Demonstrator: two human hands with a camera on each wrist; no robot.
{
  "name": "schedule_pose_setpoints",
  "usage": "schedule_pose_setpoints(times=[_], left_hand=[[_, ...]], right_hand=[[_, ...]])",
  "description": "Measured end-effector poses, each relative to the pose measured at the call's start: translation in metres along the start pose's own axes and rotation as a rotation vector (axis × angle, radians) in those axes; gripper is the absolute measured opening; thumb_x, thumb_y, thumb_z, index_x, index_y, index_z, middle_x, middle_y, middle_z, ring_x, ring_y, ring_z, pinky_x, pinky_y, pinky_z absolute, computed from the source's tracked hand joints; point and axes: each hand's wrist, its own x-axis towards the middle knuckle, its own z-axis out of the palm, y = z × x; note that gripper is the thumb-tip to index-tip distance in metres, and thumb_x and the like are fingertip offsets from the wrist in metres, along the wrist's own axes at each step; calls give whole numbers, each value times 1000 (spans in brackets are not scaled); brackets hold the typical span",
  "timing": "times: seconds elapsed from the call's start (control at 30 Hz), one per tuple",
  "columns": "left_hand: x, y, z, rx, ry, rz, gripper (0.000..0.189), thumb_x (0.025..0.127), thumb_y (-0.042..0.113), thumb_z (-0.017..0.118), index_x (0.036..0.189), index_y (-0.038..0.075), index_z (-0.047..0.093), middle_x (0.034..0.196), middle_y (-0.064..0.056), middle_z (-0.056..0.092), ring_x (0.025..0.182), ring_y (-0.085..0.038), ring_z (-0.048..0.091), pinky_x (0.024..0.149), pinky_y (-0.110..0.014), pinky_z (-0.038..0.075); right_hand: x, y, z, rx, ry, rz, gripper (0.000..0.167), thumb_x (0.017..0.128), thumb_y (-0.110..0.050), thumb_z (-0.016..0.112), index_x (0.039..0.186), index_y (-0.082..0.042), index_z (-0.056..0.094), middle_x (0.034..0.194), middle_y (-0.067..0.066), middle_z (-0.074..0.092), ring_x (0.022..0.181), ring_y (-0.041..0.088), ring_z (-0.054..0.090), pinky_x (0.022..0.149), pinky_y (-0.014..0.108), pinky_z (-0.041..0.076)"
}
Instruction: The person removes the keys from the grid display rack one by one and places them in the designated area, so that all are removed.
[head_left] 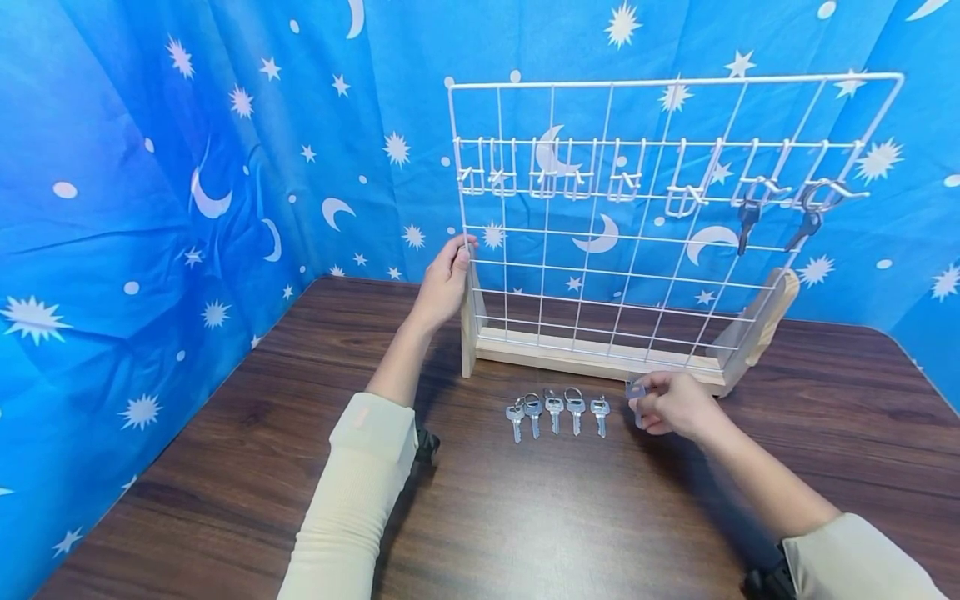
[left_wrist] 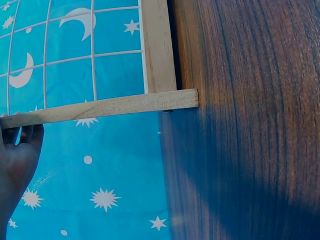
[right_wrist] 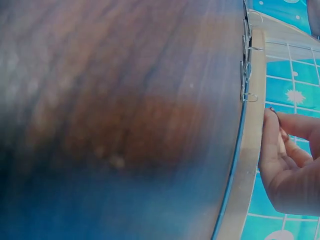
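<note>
My left hand (head_left: pixel 444 279) grips the upper left side of a wire grid rack (head_left: pixel 577 271) with a wooden base; in the left wrist view its fingers (left_wrist: pixel 34 136) lie against the wooden side post (left_wrist: pixel 100 107). In front of the base, my right hand (head_left: pixel 678 406) pinches a silver key (head_left: pixel 636 396) between thumb and fingers, just above the table. The right wrist view shows the fingertips of that hand (right_wrist: pixel 290 165) together, the key mostly hidden. To its left, several silver keys with rings (head_left: pixel 554 403) lie in a row on the table.
White wire hooks (head_left: pixel 573 175) line the upper grid. Two dark-looking keys hang at its right end, one key (head_left: pixel 748 223) left of the other key (head_left: pixel 806 227). Under everything is a brown wood-grain table (head_left: pixel 480 517); a blue curtain (head_left: pixel 225 167) with moons and stars surrounds it.
</note>
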Motion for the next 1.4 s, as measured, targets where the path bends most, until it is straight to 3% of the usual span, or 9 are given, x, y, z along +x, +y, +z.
schedule_pose_setpoints(times=[0.27,0.7,1.03,1.4], left_hand=[[2,1,1,-8,-3,7,34,101,22,35,126,3,48,123,-16,53,112,-24,49,94,-37,38],[3,0,2,3,-10,4,33,101,21,35,125,3,49,123,-14,53,112,-23,49,94,-37,38],[0,-1,0,12,-3,-2,32,102,20,34,125,3,49,123,-12,53,110,-23,48,93,-37,37],[0,-2,1,3,3,0,32,101,20,35,125,4,49,122,-13,53,108,-22,49,93,-37,38]], right_hand=[[3,6,4,39,-77,92,21,82,5,58,99,15,52,66,5,58,55,14,58,53,32,52],[8,13,5,58,-114,191,17,83,5,59,98,12,53,63,4,59,54,13,57,53,30,51],[13,13,9,4,-122,185,10,82,2,60,89,8,56,59,3,58,53,12,58,52,29,50],[13,9,11,-91,-71,179,11,81,1,65,78,2,54,58,5,61,52,14,60,49,29,51]])
